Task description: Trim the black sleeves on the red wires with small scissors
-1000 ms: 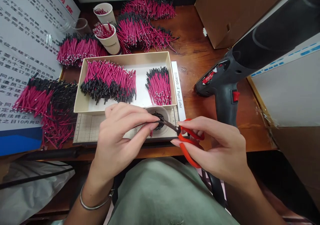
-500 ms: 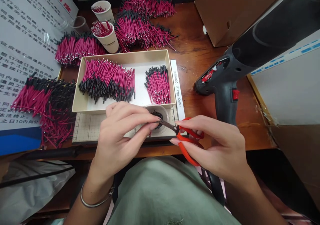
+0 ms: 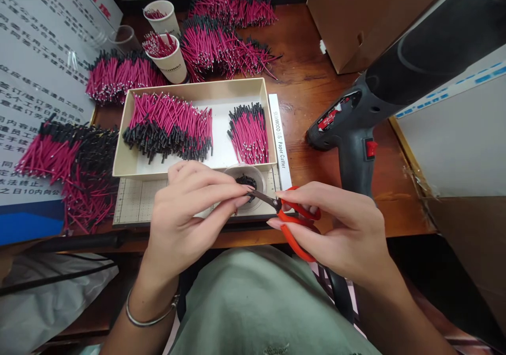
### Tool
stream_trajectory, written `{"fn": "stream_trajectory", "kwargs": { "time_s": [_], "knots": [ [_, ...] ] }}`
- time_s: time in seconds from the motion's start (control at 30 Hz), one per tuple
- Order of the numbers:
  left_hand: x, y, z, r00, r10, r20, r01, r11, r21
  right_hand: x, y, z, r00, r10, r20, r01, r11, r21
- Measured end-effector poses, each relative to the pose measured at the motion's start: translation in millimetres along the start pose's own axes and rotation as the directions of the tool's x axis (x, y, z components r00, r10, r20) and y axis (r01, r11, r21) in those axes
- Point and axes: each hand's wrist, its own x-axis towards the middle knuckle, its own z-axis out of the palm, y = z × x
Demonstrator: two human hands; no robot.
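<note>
My right hand (image 3: 336, 223) grips red-handled scissors (image 3: 294, 215), thumb and fingers around the handle loops. Their dark blades point left and reach the fingertips of my left hand (image 3: 197, 213). That hand is closed in a pinch between thumb and index finger. Whatever small piece it pinches is hidden by the fingertips. Right below the blades sits a clear round cup (image 3: 261, 182) with short black bits (image 3: 245, 180) in it. Just beyond both hands is a cream box (image 3: 190, 175) with two groups of pink wires with black ends (image 3: 169, 126).
Under the box lies a paper cutter (image 3: 134, 202). More bundled wires (image 3: 213, 44) lie behind and to the left. Two paper cups (image 3: 169, 65) hold wires. On the right stand a black heat gun (image 3: 356, 134) and a cardboard box (image 3: 348, 23).
Almost nothing differs. The view has shifted very slightly, and both hands and the scissors keep nearly the same pose over the cup.
</note>
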Motion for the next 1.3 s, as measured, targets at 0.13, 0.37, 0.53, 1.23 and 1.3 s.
{"fn": "stream_trajectory", "kwargs": {
  "time_s": [0.13,0.37,0.53,1.23,1.3],
  "knots": [
    [0,-3,0.8,0.999,-0.025,-0.045,0.023,0.999,-0.034,3,-2,-1,0.999,0.017,0.032,-0.017,1.0,-0.011],
    [1,-9,1.5,0.998,0.045,-0.049,-0.046,0.999,-0.018,8,-3,-2,0.998,-0.018,0.067,0.017,1.0,0.015],
    [2,-14,0.5,0.996,0.076,-0.051,-0.074,0.997,0.032,11,-1,-3,0.994,-0.029,0.102,0.028,1.0,0.012],
    [3,-26,7.6,0.982,0.157,-0.101,-0.156,0.988,0.02,8,1,6,1.0,0.0,0.011,0.0,1.0,-0.006],
    [3,-26,7.8,0.984,0.152,-0.098,-0.151,0.988,0.021,8,-1,6,1.0,0.005,0.008,-0.005,1.0,-0.005]
  ]
}}
